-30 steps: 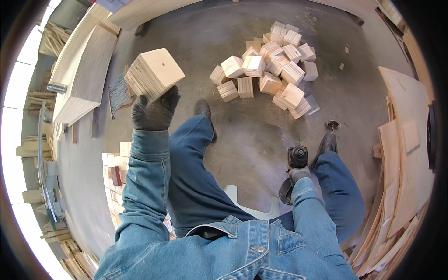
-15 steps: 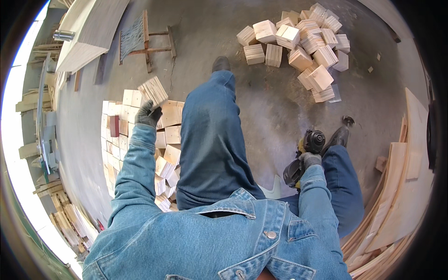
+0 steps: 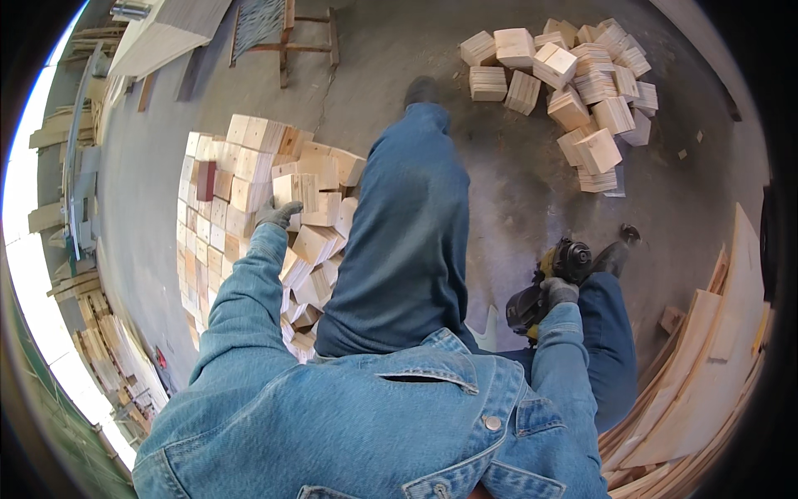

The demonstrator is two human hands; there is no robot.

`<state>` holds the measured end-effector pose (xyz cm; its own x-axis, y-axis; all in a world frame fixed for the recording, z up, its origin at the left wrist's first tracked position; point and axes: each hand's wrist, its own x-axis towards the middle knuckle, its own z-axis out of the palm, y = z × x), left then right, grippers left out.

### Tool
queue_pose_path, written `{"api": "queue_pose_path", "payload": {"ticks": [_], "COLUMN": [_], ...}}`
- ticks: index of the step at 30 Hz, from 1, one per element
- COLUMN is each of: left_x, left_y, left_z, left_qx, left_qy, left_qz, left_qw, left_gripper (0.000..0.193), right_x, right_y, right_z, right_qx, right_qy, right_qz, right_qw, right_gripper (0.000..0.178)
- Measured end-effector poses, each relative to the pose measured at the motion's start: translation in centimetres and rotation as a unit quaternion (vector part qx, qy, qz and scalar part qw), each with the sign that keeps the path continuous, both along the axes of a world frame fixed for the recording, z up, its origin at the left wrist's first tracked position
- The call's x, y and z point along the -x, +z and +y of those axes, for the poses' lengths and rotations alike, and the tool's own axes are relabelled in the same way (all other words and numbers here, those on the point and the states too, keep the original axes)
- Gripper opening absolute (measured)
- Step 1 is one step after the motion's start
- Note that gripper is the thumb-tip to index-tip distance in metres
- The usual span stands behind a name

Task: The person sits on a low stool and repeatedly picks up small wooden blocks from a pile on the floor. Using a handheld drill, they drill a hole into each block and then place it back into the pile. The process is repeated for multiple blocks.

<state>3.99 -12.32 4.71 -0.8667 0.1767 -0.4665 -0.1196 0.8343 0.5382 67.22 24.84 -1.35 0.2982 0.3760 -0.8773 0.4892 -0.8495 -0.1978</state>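
Observation:
My left hand [image 3: 278,214], in a dark grey glove, is closed on a pale wooden block [image 3: 295,191] at the right side of a large stack of wooden blocks [image 3: 220,179]. Part of the grip is hidden behind the block. A dark red block [image 3: 205,181] stands out in the stack's upper left. My gloved right hand [image 3: 559,293] is wrapped round the handle of a yellow and black cordless power tool [image 3: 570,260], beside my right leg. Its exact kind is unclear. Looser, tilted blocks [image 3: 316,245] lie between the stack and my left leg.
A heap of laminated wooden blocks [image 3: 598,152] lies on the floor at the far right. A wooden stool with a woven seat [image 3: 259,27] stands at the far left. Boards [image 3: 706,358] lean along the right side; more timber [image 3: 108,358] lies at the left.
My left hand has come down toward me with a block, from above the stack to its right side. The view has shifted slightly. My right hand still holds the power tool.

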Motion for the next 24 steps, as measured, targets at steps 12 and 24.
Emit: {"api": "queue_pose_path", "payload": {"ticks": [12, 24], "left_x": [-4.3, -1.7], "left_y": [6.1, 1.5], "left_z": [-5.5, -2.4], "left_qx": [0.276, 0.193], "left_qy": [0.049, -0.039], "left_qz": [0.057, 0.175], "left_qw": [0.958, 0.965], "left_gripper": [0.101, 0.081], "right_x": [0.2, -0.6], "right_y": [0.3, -1.6], "right_z": [-0.3, -0.5], "right_qx": [-0.018, 0.016], "right_qy": [-0.023, 0.019], "right_qz": [0.03, 0.003], "right_qw": [0.999, 1.0], "right_gripper": [0.011, 0.007]}}
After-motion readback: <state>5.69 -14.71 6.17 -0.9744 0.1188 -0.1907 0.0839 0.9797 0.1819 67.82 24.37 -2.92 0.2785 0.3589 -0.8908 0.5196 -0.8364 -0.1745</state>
